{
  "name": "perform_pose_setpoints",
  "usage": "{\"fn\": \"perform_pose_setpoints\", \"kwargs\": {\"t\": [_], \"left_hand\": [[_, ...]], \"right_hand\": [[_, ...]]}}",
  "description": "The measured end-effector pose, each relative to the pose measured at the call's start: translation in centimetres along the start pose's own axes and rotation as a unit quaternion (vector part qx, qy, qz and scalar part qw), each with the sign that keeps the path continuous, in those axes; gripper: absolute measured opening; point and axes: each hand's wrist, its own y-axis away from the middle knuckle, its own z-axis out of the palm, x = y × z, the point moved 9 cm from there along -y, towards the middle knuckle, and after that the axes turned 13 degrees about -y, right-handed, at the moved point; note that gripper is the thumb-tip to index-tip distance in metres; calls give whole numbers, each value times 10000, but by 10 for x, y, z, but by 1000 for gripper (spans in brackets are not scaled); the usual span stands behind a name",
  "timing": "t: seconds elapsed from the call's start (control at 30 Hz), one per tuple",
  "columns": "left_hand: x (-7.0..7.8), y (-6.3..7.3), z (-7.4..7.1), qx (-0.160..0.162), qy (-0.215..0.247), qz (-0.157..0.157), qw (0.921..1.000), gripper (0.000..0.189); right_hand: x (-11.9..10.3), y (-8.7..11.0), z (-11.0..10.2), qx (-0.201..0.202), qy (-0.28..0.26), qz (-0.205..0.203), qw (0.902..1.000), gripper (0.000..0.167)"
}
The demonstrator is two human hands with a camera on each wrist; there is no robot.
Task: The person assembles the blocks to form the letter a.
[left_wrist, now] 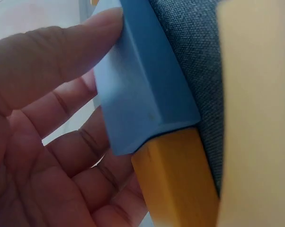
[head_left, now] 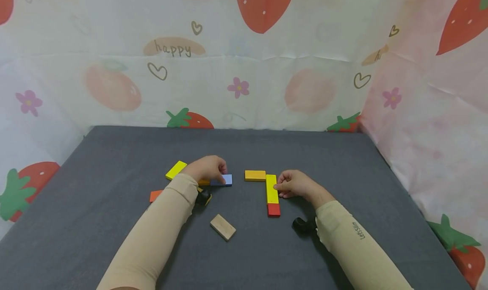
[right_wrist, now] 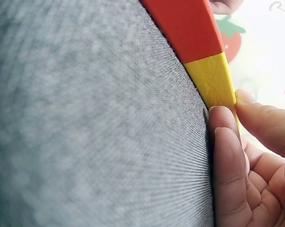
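My left hand (head_left: 207, 167) pinches a blue block (head_left: 228, 180) between thumb and fingers. The blue block lies end to end with an orange block (head_left: 205, 182), and the left wrist view shows their ends meeting with a slight offset. To the right, my right hand (head_left: 301, 186) holds a yellow block (head_left: 271, 190) by its right side, thumb on top. Against that yellow block's near end sits a red block (head_left: 273, 210), flush in the right wrist view. A second orange block (head_left: 255, 175) extends leftward from the yellow block's far end. A gap separates the two groups.
Another yellow block (head_left: 176, 170) lies slanted beyond my left forearm, which partly hides an orange-red block (head_left: 155, 195). Nearer me, a plain wooden block (head_left: 223, 227) lies apart on the dark grey cloth (head_left: 248, 256). Fruit-printed curtains (head_left: 263, 91) surround the table's back and sides.
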Motion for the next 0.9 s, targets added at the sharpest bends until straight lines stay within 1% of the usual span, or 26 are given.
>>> {"fn": "perform_pose_setpoints", "kwargs": {"t": [0.13, 0.33, 0.43, 0.5, 0.67, 0.9], "left_hand": [[2, 1, 1, -37, -94, 45, 9999, 12], [6, 2, -3, 128, -336, 282, 9990, 11], [8, 2, -6, 206, -356, 298, 9987, 9], [9, 1, -7, 234, -348, 254, 9988, 9], [13, -1, -9, 246, -284, 186, 9991, 12], [21, -8, -9, 264, -312, 305, 9987, 19]], "right_hand": [[0, 0, -1, 24, -13, 41, 10000, 17], [1, -1, 0, -12, -32, 24, 10000, 17], [1, -1, 0, -16, 0, 7, 10000, 17], [1, -1, -1, 0, 17, 16, 10000, 17], [1, 0, -1, 30, 46, 32, 10000, 17], [1, -1, -1, 11, 32, 16, 10000, 16]]}}
